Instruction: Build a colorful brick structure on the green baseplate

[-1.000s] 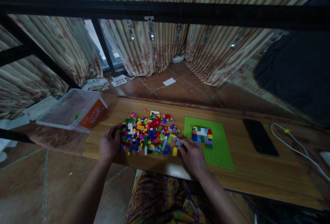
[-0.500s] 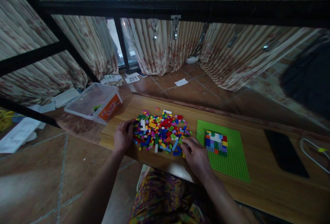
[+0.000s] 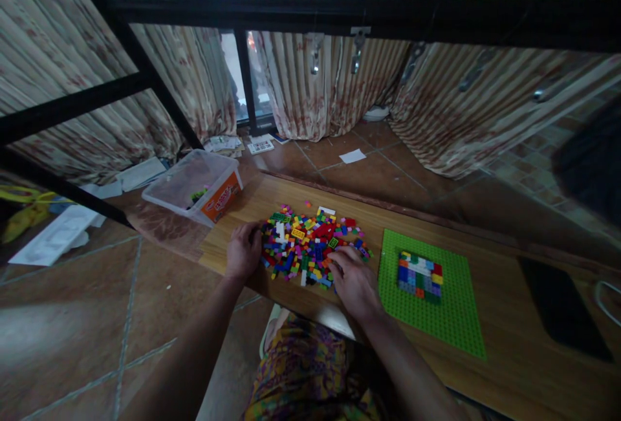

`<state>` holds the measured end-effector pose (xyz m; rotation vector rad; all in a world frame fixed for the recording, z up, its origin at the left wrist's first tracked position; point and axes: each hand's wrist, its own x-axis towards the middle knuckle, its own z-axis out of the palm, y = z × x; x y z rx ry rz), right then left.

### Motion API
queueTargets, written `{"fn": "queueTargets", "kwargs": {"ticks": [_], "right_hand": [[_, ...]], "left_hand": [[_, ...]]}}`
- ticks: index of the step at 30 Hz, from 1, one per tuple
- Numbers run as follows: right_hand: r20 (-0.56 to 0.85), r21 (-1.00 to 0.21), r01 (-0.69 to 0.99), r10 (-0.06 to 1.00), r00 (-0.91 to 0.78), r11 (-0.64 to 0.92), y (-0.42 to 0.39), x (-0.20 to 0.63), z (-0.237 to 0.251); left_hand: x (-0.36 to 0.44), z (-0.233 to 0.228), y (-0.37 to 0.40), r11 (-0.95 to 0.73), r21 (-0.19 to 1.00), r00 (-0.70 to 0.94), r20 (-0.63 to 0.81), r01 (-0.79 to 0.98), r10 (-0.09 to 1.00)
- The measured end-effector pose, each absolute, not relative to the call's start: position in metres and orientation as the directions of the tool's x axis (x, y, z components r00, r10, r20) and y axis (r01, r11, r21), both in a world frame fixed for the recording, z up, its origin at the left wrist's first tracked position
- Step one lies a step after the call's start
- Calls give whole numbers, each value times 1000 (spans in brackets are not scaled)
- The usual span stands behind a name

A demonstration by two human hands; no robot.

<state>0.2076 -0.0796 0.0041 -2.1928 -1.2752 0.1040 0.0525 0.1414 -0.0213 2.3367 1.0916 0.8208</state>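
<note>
A pile of small multicoloured toy bricks [image 3: 303,243] is spread on the wooden table. At its left edge rests my left hand [image 3: 244,251], its fingers curled in; whatever they may hold is hidden. My right hand [image 3: 356,282] reaches over the right part of the pile, its thumb and fingers slightly apart and touching the bricks. To the right of that hand lies a green studded baseplate [image 3: 458,317]. On it sits a flat, roughly square build of coloured bricks [image 3: 420,277], with white, blue, red, yellow and orange pieces.
A clear plastic bin [image 3: 177,182] with an orange label stands beyond the table's left end, a few green pieces inside. On the table's right lie a black flat object [image 3: 563,308] and a white cable [image 3: 601,298]. Behind the table are a black metal frame [image 3: 310,17] and striped curtains [image 3: 301,97].
My right hand has moved left, from the pile's right edge further over the bricks. My left hand stays at the pile's left edge. The whole view has shifted slightly.
</note>
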Motion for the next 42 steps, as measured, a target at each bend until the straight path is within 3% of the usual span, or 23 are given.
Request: {"fn": "queueTargets", "kwargs": {"ticks": [9, 14, 22, 31, 42], "right_hand": [[255, -480, 760, 759, 599, -438, -82, 213, 2], [228, -468, 807, 833, 503, -360, -68, 203, 10], [154, -355, 849, 871, 466, -391, -54, 204, 14], [267, -414, 820, 808, 526, -396, -67, 211, 6], [258, -506, 805, 836, 484, -310, -63, 186, 13]], "left_hand": [[53, -23, 142, -591, 591, 513, 321, 549, 796], [52, -23, 141, -596, 595, 515, 328, 539, 792], [52, -25, 141, -596, 614, 519, 328, 518, 789], [52, -23, 138, -589, 608, 510, 325, 532, 796], [52, -29, 141, -586, 626, 496, 341, 513, 798]]}}
